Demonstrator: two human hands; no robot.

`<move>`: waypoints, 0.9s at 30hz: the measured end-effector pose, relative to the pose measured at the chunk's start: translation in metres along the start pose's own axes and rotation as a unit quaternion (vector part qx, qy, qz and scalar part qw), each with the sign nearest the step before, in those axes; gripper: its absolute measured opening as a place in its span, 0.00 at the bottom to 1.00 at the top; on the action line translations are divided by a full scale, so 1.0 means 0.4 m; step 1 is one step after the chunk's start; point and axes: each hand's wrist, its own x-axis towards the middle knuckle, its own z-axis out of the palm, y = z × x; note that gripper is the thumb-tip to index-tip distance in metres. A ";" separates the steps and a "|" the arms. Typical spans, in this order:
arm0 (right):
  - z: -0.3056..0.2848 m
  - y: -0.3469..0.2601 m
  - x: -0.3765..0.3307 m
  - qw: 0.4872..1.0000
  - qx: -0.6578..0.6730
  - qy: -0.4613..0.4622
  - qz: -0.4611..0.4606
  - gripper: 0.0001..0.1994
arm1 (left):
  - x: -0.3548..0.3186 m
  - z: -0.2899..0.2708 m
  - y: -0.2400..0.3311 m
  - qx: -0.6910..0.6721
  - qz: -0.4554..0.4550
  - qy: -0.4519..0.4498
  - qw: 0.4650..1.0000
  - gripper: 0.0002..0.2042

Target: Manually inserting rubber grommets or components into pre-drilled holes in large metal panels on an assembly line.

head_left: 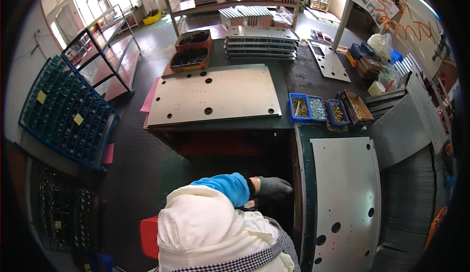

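My left arm, in a white garment and a bright blue sleeve (223,186), bends across in front of me. At its end my left hand (275,188), in a dark grey glove, points right toward the side edge of the green workbench (306,162). Its fingertips sink into shadow, so I cannot tell whether they are closed on anything. A small pale pink patch (250,204) shows below the wrist, too little to make out. My right hand does not show. Right of the glove, a silver sheet-metal panel (345,189) with round black-rimmed holes lies on the bench.
A second perforated panel (215,96) lies ahead. Blue bins of small hardware (299,107) stand at the bench corner. Stacked metal panels (262,42) lie farther back. A blue rack (68,110) stands left, a red seat (150,235) nearby, and thin metal sheets (409,198) crowd the right.
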 end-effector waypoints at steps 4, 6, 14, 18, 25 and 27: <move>0.000 0.009 0.009 1.000 0.008 -0.013 0.020 0.17 | -0.212 -0.241 -0.139 0.155 -0.065 0.346 0.923 0.19; 0.000 0.017 0.008 0.999 0.010 -0.016 0.027 0.16 | -0.325 -0.332 -0.191 0.127 -0.085 0.388 0.909 0.16; 0.093 0.002 -0.037 0.998 0.034 -0.057 -0.009 0.16 | -0.574 -0.518 -0.150 -0.181 -0.009 0.426 0.887 0.13; 0.348 -0.076 -0.035 0.983 -0.029 -0.153 -0.100 0.14 | -0.667 -0.658 -0.058 -0.007 0.027 0.421 0.907 0.19; 1.090 -0.209 -0.058 0.920 -0.047 -0.389 0.017 0.22 | -1.009 -0.925 -0.019 0.140 0.183 0.587 0.776 0.17; 1.266 -0.228 -0.059 0.920 -0.028 -0.367 0.133 0.27 | -1.109 -0.976 -0.062 0.165 0.156 0.671 0.706 0.16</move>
